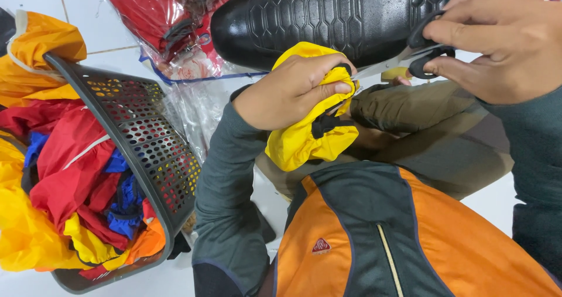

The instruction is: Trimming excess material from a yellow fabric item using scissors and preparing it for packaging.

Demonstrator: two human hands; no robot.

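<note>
left hand (293,89) pinching yellow fabric (307,139) | right hand (497,39) gripping scissors (410,54), blades at fabric edge near fingers (336,87) | risk: nicked fingertip or overcut if fabric slips

The scissors' (410,54) blade tips vanish behind the yellow fabric (307,139) bunched in the left hand (293,89). The right hand (497,39) covers most of their handles, and the frame's top edge crops the black seat (339,16).
</note>
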